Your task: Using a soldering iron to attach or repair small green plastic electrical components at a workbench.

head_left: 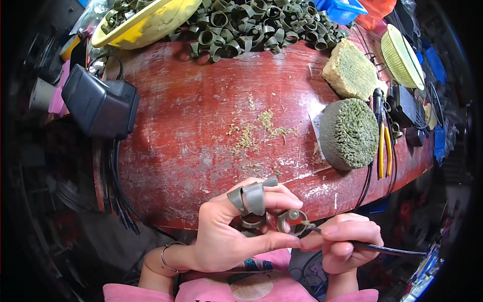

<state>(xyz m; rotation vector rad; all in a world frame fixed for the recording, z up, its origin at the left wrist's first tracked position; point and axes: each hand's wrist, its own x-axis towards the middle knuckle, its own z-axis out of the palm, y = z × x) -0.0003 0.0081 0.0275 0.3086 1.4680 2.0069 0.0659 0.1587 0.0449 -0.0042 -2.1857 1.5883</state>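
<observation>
My left hand (221, 244) is closed at the near edge of the table, pinching a small olive-green ring-shaped part (293, 218) between thumb and fingers. More such rings (253, 198) are looped on or tucked among its fingers. From the right, my right hand (352, 240) grips a slim, dark pen-like tool (358, 245) with a cord trailing to the right. Its tip meets or nearly meets the side of the pinched ring; the exact contact is too small to tell.
A pile of similar rings (251, 30) lies at the back beside a yellow bowl (151, 25). A black box (98, 103) with cables stands left. On the right are a round green block (350, 133), a yellowish block (350, 70), yellow-handled pliers (385, 151) and a basket (402, 58). Crumbs (249, 136) dot the table.
</observation>
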